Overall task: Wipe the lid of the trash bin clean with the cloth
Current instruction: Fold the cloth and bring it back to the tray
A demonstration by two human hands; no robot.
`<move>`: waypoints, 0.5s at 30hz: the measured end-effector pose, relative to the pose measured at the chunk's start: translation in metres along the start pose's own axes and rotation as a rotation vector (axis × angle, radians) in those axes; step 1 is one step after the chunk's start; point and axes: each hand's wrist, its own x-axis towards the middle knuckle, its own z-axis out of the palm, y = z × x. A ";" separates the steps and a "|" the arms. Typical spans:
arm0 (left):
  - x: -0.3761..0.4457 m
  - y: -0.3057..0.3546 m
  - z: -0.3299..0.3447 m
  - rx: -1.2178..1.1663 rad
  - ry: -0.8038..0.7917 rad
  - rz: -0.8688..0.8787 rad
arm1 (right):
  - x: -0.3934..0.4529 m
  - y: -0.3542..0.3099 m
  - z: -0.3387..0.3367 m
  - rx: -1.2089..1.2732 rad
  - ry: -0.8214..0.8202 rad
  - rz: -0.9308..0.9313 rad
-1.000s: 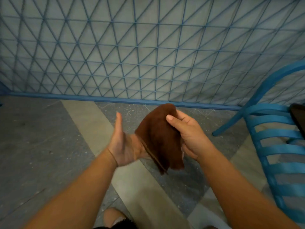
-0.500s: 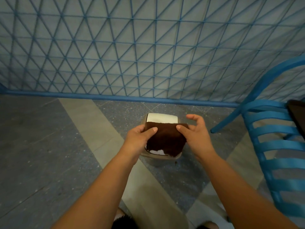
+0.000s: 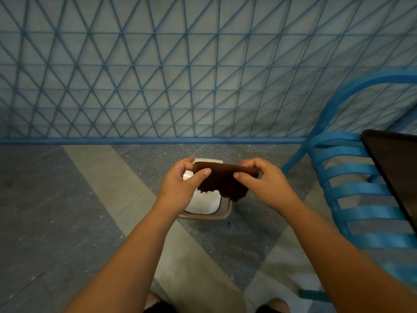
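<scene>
Cloth (image 3: 222,181) now stretched wider — both hands pinching top corners, above bin lid (image 3: 206,203).

Fuzzy brown cloth (image 3: 222,182), smooth white plastic lid (image 3: 204,203), speckled stone floor (image 3: 56,199)

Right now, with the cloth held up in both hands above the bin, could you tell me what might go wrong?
1. The brown cloth is pinched only along its top edge by the left hand and right hand; it could slip and drop.
2. It hides much of the white lid, so spots may be missed.
3. The blue chair stands close on the right; an elbow might knock it.
</scene>
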 end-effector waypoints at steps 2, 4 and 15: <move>0.000 0.008 0.011 -0.071 -0.042 0.050 | -0.002 0.001 -0.009 0.274 -0.009 0.044; 0.000 0.014 0.026 -0.148 -0.041 0.047 | -0.005 0.002 -0.015 0.565 0.068 0.122; -0.002 0.029 0.087 -0.534 -0.088 -0.344 | -0.014 0.014 -0.067 0.706 -0.009 0.479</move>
